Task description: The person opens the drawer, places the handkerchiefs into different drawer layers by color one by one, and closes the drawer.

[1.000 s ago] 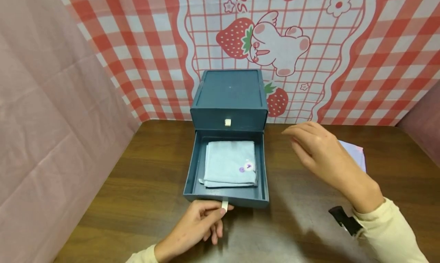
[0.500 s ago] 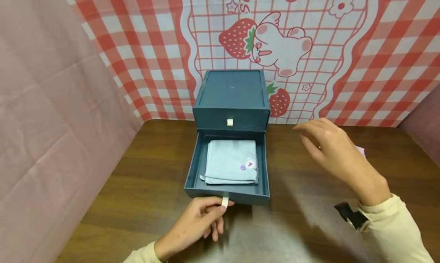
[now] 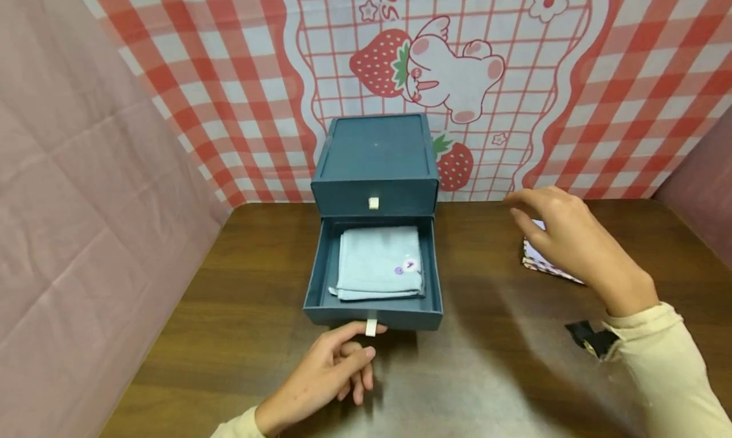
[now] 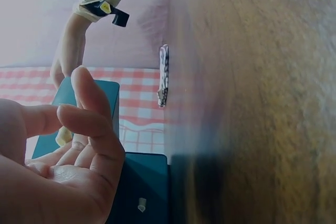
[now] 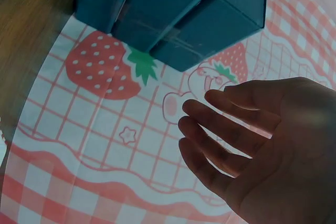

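Observation:
A dark blue two-drawer box [image 3: 374,149] stands against the backdrop, its lower drawer [image 3: 374,319] pulled out and its upper one closed. In that lower drawer lies a folded pale blue cloth [image 3: 377,260] with a small purple and white decoration. My left hand [image 3: 326,368] is at the drawer's front, its index finger behind the white pull tab [image 3: 371,327]; the thumb is apart from the tab. With fingers loosely bent and nothing in them, my right hand [image 3: 563,234] hovers at the right. Partly hidden behind it is a folded lilac cloth [image 3: 537,260] with a patterned edge.
Brown wooden table [image 3: 240,311] under everything. A red and white checked strawberry cloth [image 3: 240,88] hangs behind the box, and a pink drape [image 3: 97,190] borders the left. A black strap [image 3: 589,339] sticks out at the right sleeve.
The lower drawer has slid slightly inward, and my left thumb has come off the tab. My right hand has moved right and away from me, over the lilac cloth.

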The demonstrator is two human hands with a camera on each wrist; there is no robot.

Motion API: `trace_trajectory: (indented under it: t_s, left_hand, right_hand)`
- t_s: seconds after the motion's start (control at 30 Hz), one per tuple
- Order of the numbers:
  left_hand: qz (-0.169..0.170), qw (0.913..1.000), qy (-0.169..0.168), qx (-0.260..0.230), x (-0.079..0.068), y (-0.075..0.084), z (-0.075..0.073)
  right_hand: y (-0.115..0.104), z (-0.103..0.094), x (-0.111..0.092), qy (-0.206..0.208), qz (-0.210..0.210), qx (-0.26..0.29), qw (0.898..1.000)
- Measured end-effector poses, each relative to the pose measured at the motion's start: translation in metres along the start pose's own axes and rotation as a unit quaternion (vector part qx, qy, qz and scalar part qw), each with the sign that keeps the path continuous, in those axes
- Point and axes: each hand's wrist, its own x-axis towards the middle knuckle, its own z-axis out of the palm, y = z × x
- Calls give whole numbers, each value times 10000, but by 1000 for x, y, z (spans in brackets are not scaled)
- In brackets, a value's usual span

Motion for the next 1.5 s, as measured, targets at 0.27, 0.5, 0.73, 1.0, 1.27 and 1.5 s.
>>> trace_trajectory:
  t_s: [0.27, 0.5, 0.73, 1.0, 1.27, 1.5]
  left_hand:
    - [110, 9999, -64, -63, 3, -1, -2]
    - [321, 9995, -36, 30, 8, 0, -3]
    - [89, 10000, 33, 16, 10, 1, -3]
    - [61, 9999, 126, -86, 14, 6, -3]
    - [225, 9997, 87, -29, 21, 13, -5]
    - [173, 9997, 152, 51, 26, 19, -5]
  right_hand:
    - [13, -5, 4, -95, 108, -47, 9999]
    - [27, -12, 3, 30, 164, -149, 9998]
    - [38, -9, -3, -49, 365, -174, 9992]
    - [51, -6, -6, -132, 521, -157, 9984]
    - [61, -2, -7, -269, 685, -126, 9972]
    - [67, 3, -10, -343, 612, -187, 9974]
